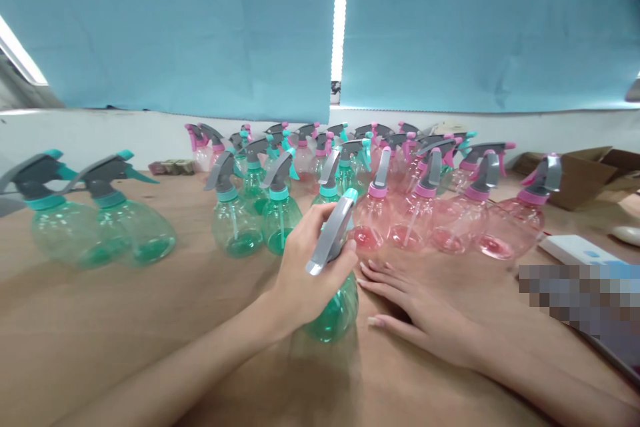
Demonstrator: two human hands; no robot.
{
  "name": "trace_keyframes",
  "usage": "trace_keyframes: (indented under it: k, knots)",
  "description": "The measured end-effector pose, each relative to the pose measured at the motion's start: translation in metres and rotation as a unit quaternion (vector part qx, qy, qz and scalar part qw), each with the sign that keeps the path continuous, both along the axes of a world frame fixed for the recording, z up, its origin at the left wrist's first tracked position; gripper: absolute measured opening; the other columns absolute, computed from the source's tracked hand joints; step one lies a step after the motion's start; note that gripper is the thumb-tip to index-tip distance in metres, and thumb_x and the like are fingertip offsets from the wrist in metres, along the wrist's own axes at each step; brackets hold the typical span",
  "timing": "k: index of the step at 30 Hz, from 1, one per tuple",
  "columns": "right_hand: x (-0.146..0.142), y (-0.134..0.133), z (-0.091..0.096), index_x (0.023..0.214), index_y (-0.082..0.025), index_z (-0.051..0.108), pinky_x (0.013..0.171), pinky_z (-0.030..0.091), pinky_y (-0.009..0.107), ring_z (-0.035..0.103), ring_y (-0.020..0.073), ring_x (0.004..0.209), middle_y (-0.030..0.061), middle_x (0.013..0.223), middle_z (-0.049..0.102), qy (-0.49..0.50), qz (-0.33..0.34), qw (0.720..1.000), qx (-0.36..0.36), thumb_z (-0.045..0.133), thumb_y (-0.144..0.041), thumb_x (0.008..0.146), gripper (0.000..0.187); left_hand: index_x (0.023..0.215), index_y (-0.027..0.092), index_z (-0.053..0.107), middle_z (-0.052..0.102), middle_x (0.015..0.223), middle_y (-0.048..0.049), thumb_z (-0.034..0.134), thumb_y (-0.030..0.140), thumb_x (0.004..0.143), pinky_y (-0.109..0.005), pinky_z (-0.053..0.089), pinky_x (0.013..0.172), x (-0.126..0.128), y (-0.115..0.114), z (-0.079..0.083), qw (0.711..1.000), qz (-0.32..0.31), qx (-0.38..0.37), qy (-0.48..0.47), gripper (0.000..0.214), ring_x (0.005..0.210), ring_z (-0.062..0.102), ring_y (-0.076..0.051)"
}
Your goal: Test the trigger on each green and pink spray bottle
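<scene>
My left hand [305,267] grips the neck and grey trigger head of a green spray bottle [336,310] that stands on the wooden table [150,320] in front of me. My right hand [415,310] lies flat on the table just right of that bottle, fingers spread, holding nothing. Behind the hands stand several green spray bottles [240,223] in the middle and several pink spray bottles [450,223] to the right.
Two more green bottles [100,227] stand apart at the left. An open cardboard box [585,177] sits at the far right, with a white and blue box [580,250] nearer. Blue curtains hang along the wall behind.
</scene>
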State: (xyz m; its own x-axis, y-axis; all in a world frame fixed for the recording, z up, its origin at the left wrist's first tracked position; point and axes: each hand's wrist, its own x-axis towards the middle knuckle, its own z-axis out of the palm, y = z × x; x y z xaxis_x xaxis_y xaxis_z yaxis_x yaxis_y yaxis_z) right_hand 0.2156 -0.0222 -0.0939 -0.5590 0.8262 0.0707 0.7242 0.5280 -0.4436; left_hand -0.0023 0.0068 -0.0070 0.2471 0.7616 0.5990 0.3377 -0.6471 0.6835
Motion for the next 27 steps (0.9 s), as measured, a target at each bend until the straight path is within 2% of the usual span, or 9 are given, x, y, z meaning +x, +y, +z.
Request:
trace_keyframes:
  k: [11,18,23,27]
  knots:
    - [-0.0020,-0.0001,0.0016,0.150,-0.026,0.036,0.121,0.018,0.051,0.022,0.0246,0.147,0.0004,0.159,0.027,-0.017,-0.001,1.000,0.001,0.042,-0.061,0.096,0.064,0.102,0.018,0.056,0.056,0.086,-0.0002,0.054,0.015,0.083,-0.027,0.044,0.066,0.0014,-0.0003,-0.0016,1.000,-0.014,0.012,-0.004,0.019,0.072,0.054,-0.013]
    - [-0.0024,-0.0005,0.0030,0.150,-0.027,0.037,0.120,0.019,0.052,0.022,0.0263,0.147,0.0013,0.158,0.029,0.001,0.001,1.000,-0.004,0.044,-0.060,0.096,0.064,0.094,0.018,0.059,0.055,0.077,0.0010,0.055,0.019,0.081,-0.028,0.043,0.061,-0.0004,0.0031,-0.0004,1.000,-0.010,-0.018,0.022,0.014,0.065,0.052,-0.013]
    - [-0.0020,-0.0010,0.0033,0.150,-0.027,0.037,0.120,0.020,0.051,0.023,0.0265,0.147,0.0021,0.157,0.032,0.005,-0.003,1.000,-0.005,0.044,-0.060,0.095,0.064,0.103,0.017,0.061,0.060,0.085,-0.0024,0.053,0.021,0.080,-0.030,0.045,0.067,0.0004,0.0032,0.0006,0.998,-0.029,-0.062,0.015,0.024,0.072,0.055,-0.015]
    - [-0.0028,-0.0010,0.0063,0.150,-0.026,0.036,0.120,0.020,0.050,0.024,0.0266,0.146,0.0030,0.157,0.033,0.010,0.000,1.000,-0.006,0.045,-0.060,0.095,0.065,0.100,0.016,0.059,0.052,0.074,0.0015,0.052,0.021,0.078,-0.027,0.040,0.060,0.0009,0.0024,0.0052,0.996,-0.042,-0.078,0.014,0.024,0.061,0.045,-0.012]
